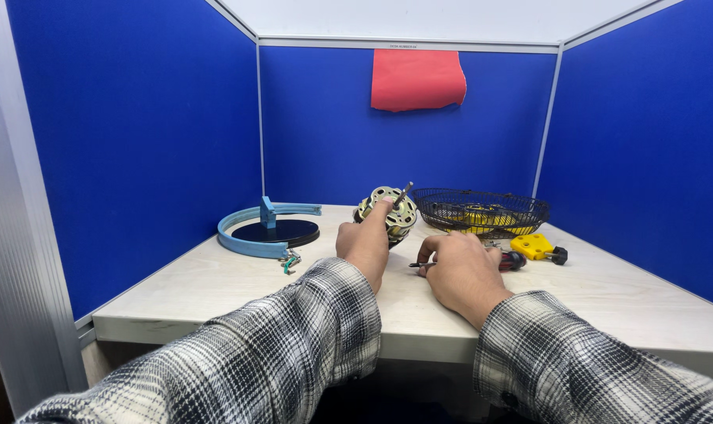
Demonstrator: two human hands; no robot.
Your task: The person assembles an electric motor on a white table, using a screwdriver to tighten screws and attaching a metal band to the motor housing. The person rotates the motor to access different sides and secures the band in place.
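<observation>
Motor: one round, brass-and-silver fan motor [388,213] with copper windings, standing on the pale counter [215,290] near its middle, just beside the wire guard.
Motor axis: its thin metal shaft [403,192] is the long axis; it points up and to the right, tilted away from the person.
Left hand: one left hand [363,245], the grip curled, fingertips touching the near side of the motor; whether it truly grasps the motor cannot be told.
Right hand: one right hand [460,271], lying palm down on the counter, grip closed loosely over a screwdriver.
Screwdriver: one red-and-black handled screwdriver [508,261], lying flat, long axis running left to right; its dark tip shows left of the fingers.
Wire guard: one black wire fan guard [482,206], lying dished like a basket, yellow parts inside it.
Yellow piece: one yellow plastic block with a black knob [535,247], right of the screwdriver.
Stand: one light-blue ring stand with a dark round base [271,229], well apart to the left.
Wire bundle: one small bunch of wires [291,261], just before the stand.
Cloth: one red cloth [417,79] on the blue back partition.
Sleeves: two, black-and-white plaid.
</observation>
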